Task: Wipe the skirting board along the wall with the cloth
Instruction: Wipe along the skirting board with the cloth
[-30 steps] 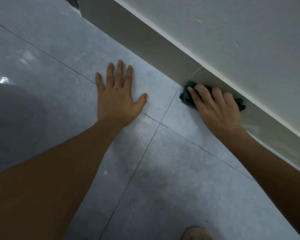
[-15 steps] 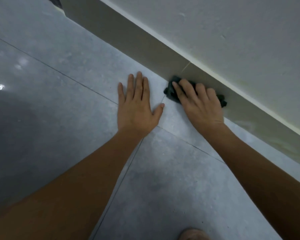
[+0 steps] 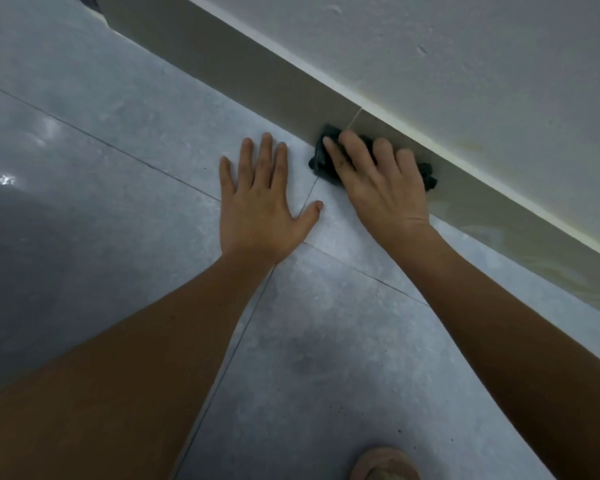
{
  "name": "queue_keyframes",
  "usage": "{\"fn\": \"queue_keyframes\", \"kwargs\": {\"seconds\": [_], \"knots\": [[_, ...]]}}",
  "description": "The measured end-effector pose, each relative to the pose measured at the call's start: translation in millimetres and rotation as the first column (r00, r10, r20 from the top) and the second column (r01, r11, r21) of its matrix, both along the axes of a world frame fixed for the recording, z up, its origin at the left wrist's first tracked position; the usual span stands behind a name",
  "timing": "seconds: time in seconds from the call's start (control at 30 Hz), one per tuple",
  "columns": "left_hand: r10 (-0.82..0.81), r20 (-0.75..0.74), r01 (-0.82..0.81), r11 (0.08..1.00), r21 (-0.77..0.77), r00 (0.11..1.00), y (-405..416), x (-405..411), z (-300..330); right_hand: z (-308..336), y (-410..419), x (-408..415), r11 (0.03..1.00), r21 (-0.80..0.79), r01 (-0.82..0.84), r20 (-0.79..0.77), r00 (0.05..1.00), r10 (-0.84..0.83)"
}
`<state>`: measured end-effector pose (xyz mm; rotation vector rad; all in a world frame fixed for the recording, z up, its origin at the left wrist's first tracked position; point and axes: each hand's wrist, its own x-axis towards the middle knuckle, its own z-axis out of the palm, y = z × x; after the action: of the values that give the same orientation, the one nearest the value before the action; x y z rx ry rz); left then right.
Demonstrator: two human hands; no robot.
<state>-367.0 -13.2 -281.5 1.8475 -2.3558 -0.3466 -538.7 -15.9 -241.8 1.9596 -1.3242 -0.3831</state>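
Observation:
A beige skirting board (image 3: 243, 74) runs diagonally from upper left to lower right at the foot of a white wall (image 3: 465, 46). My right hand (image 3: 381, 188) presses a dark green cloth (image 3: 321, 161) against the board, right at a vertical joint in it; the fingers cover most of the cloth. My left hand (image 3: 260, 206) lies flat on the grey floor tiles, fingers spread, just left of the cloth, holding nothing.
Grey glossy floor tiles (image 3: 101, 140) with thin grout lines fill the foreground. A foot (image 3: 383, 462) shows at the bottom edge. The skirting right of the cloth (image 3: 520, 244) looks streaked and wet. A dark gap (image 3: 87, 0) sits at the board's far-left end.
My right hand has slid the cloth leftward along the skirting board to the joint. My left hand has shifted along the floor to sit closer beside it.

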Motion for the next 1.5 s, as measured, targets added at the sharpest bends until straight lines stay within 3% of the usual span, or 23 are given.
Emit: {"fn": "queue_keyframes", "kwargs": {"seconds": [0.17, 0.33, 0.4, 0.6, 0.7, 0.9, 1.07, 1.33, 1.5], "knots": [[-0.013, 0.015, 0.013, 1.0, -0.003, 1.0, 2, -3, -1, 5, 36, -32, 0.996, 0.045, 0.076, 0.017, 0.997, -0.076], [-0.002, 0.019, 0.003, 1.0, -0.015, 1.0, -3, 1, -1, 25, 9, -18, 0.967, -0.254, 0.02, 0.109, 0.994, 0.008], [-0.001, 0.012, 0.001, 1.0, -0.01, 1.0, 1, 0, -2, 22, 0, -8, 0.957, -0.291, 0.006, 0.102, 0.995, 0.025], [0.005, 0.0, -0.005, 1.0, -0.018, 1.0, 0, -1, 0, -5, 10, -17, 1.0, 0.015, 0.004, -0.04, 0.999, -0.003], [-0.005, -0.003, 0.005, 1.0, -0.028, 1.0, 0, -3, -1, 2, 16, -28, 1.0, 0.006, 0.014, -0.032, 0.999, -0.014], [0.004, 0.008, -0.004, 1.0, -0.027, 1.0, -2, 1, -3, 19, 4, -9, 0.976, -0.216, 0.017, 0.088, 0.996, 0.002], [0.004, 0.01, -0.004, 1.0, -0.021, 1.0, -1, 0, -2, -2, -7, 10, 1.0, 0.02, 0.016, 0.012, 1.0, -0.016], [-0.019, 0.016, 0.019, 1.0, -0.006, 1.0, 1, 0, -3, -7, 36, -32, 0.991, 0.098, 0.086, 0.078, 0.993, -0.093], [-0.013, -0.004, 0.013, 1.0, -0.005, 1.0, 2, -2, -3, -4, 80, -69, 0.958, 0.129, 0.258, 0.287, 0.914, -0.285]]}}
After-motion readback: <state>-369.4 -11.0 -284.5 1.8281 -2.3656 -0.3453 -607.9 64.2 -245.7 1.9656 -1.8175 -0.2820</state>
